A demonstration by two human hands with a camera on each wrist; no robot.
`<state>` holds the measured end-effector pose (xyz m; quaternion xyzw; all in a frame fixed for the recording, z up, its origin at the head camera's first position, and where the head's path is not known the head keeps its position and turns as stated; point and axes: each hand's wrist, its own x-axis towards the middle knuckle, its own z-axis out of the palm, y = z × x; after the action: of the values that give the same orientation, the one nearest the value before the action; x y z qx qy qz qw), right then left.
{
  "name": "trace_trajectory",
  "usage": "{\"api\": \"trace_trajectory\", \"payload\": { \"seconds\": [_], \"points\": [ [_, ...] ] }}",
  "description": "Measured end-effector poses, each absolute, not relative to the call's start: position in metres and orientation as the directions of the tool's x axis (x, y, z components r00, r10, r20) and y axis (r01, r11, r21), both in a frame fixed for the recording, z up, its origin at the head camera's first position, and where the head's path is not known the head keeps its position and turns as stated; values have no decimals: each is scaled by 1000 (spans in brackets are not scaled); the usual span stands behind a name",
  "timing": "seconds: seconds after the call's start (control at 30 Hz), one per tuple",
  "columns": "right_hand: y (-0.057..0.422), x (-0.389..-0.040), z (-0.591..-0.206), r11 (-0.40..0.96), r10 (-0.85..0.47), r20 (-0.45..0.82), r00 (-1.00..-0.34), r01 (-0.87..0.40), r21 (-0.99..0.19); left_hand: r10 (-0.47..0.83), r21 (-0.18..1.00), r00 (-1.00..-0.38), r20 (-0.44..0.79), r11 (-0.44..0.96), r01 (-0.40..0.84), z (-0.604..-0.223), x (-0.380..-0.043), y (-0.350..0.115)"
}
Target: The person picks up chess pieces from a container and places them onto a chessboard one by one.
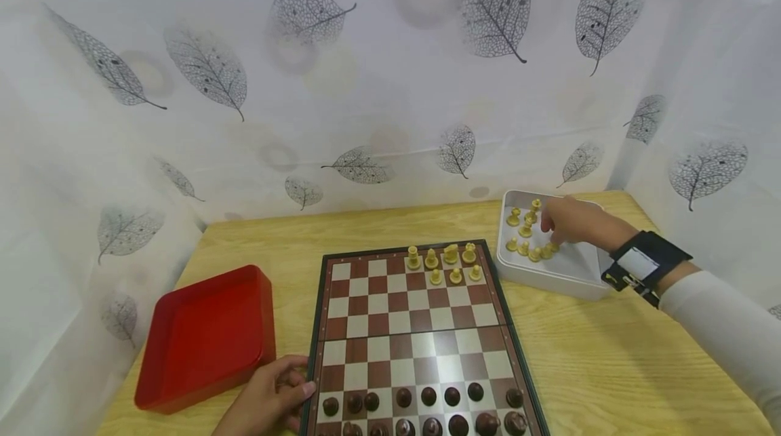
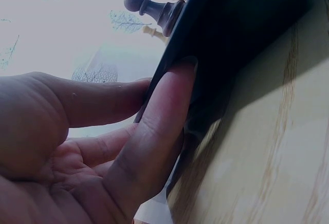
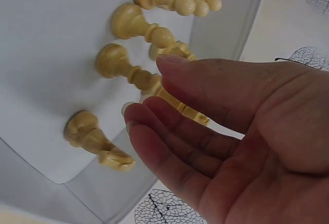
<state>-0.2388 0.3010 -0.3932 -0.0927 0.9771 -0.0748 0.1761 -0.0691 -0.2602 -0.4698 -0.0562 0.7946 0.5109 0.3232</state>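
head: right hand [image 1: 576,222] reaches into the white tray [image 1: 579,264], where pale chess pieces [image 1: 526,228] stand; left hand [image 1: 265,395] is at the near-left edge of the chessboard [image 1: 403,321].

left wrist: i see 1 thumb above, 1 finger beneath, pinching that edge. i judge the board stiff, slick.

right wrist: thumb and fingers parted, gripping nothing i can see. pieces seem light, hard, smooth; i'd pinch below the head.

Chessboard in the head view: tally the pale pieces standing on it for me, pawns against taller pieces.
Pale pawns: 3
Taller pale pieces: 4
Total pale pieces on the chessboard: 7
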Motion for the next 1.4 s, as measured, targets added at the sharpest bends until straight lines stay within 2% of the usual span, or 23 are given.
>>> {"api": "trace_trajectory", "payload": {
  "seconds": [0.8, 1.2, 1.4],
  "points": [
    [304, -238, -398, 968, -231, -321, -919, -182, -175, 256, 794, -796, -548, 460, -398, -469, -69, -262],
    [303, -239, -396, 982, -150, -375, -915, -95, -162, 257, 799, -800, -542, 452, -397, -469, -67, -261],
    [303, -238, -386, 980, -162, -341, -926, -110, -166, 244, 793, -800, -549, 456, -405, -471, -67, -260]
  ]
}}
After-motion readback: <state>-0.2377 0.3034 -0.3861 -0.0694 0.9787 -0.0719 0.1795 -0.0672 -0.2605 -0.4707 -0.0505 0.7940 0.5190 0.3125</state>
